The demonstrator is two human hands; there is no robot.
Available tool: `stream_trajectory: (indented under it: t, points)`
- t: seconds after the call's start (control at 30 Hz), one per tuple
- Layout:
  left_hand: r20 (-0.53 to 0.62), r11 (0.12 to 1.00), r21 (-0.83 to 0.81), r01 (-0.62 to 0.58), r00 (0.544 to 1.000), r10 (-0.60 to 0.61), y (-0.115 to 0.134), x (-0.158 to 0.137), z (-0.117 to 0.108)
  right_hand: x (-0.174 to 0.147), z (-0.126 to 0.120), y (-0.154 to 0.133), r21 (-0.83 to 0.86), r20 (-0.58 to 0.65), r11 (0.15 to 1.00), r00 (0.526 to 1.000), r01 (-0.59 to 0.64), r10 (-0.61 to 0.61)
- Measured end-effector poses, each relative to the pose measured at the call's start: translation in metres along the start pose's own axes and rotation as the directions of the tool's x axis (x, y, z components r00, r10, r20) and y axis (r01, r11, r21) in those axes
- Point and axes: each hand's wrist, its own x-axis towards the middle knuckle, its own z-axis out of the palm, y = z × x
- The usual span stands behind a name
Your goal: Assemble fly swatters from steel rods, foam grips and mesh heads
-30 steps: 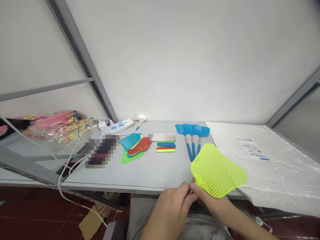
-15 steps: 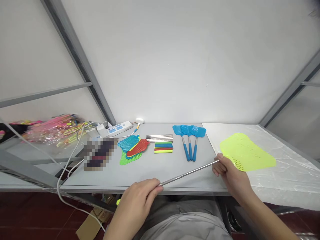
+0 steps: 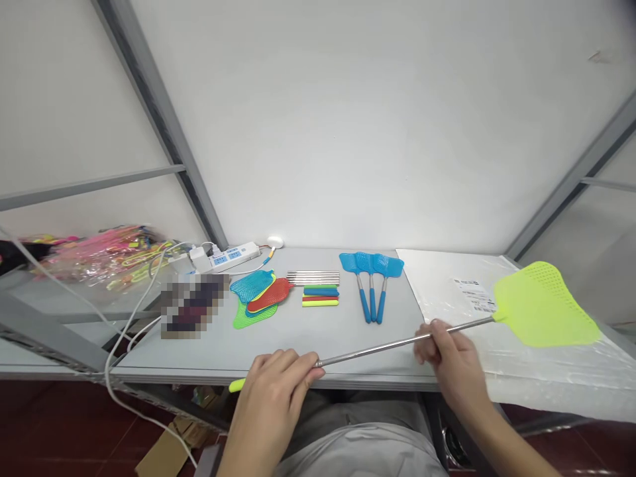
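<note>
A telescopic fly swatter point(image 3: 368, 352) with a yellow-green head stretches between my hands over the table's front edge. Wrapped round its handle end is my left hand point(image 3: 278, 391), with the yellow grip tip poking out to the left. My right hand point(image 3: 452, 361) has thumb and fingers closed on the metal rod, short of the head, which lies above the white plastic sheet. Behind them three blue fly swatters point(image 3: 371, 291) lie side by side. Further left are coloured grips point(image 3: 320, 296), a row of metal rods point(image 3: 314, 277) and several loose swatter heads point(image 3: 258, 298).
A power strip point(image 3: 233, 256) with cables stands at the back left, near a pixelated patch. Bagged colourful items point(image 3: 119, 255) lie on the left shelf. A white plastic bag point(image 3: 447, 285) with a label covers the right of the table point(image 3: 199, 358).
The swatter's rod is longer, and its head has moved right, uncovering the label on the bag. My right hand now grips the rod further from the head; my left hand stays at the handle.
</note>
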Motion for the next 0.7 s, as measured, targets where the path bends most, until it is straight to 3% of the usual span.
stream_trajectory:
  t: [0.17,0.27,0.37,0.43,0.47,0.53,0.6,0.63,0.7]
  points:
    - [-0.12,0.998,0.065,0.024,0.993,-0.016,0.016,0.008,0.013,-0.005,0.004,0.027,-0.061,0.125,0.996,0.99,-0.064,0.072]
    - [-0.223,0.998,0.022,0.059,0.973,-0.052,0.032,0.015,0.021,-0.007,0.003,0.031,-0.131,0.233,0.984,0.961,-0.123,0.151]
    - [-0.477,0.996,-0.092,0.009,0.877,-0.052,0.045,0.011,0.036,-0.007,0.003,0.027,-0.078,0.215,0.987,0.965,-0.137,0.151]
    - [-0.608,0.965,-0.231,-0.126,0.793,-0.042,0.05,0.003,0.052,-0.006,0.004,0.021,-0.004,0.14,0.992,0.983,-0.123,0.123]
    - [-0.618,0.921,-0.333,-0.201,0.784,-0.052,0.052,-0.002,0.06,-0.005,0.005,0.018,0.028,0.108,0.992,0.987,-0.122,0.119]
    - [-0.52,0.765,-0.593,-0.25,0.845,-0.127,0.054,-0.007,0.076,-0.005,0.007,0.015,0.066,0.069,0.988,0.989,-0.137,0.133]
    - [-0.338,0.557,-0.821,-0.126,0.894,-0.295,0.055,-0.007,0.085,-0.008,0.009,0.016,0.073,0.06,0.985,0.986,-0.158,0.154]
    - [-0.24,0.445,-0.895,-0.042,0.885,-0.399,0.055,-0.004,0.086,-0.01,0.01,0.018,0.069,0.071,0.983,0.984,-0.171,0.166]
    - [-0.076,0.245,-0.966,0.082,0.818,-0.57,0.053,0.004,0.082,-0.016,0.012,0.025,0.058,0.12,0.979,0.975,-0.195,0.188]
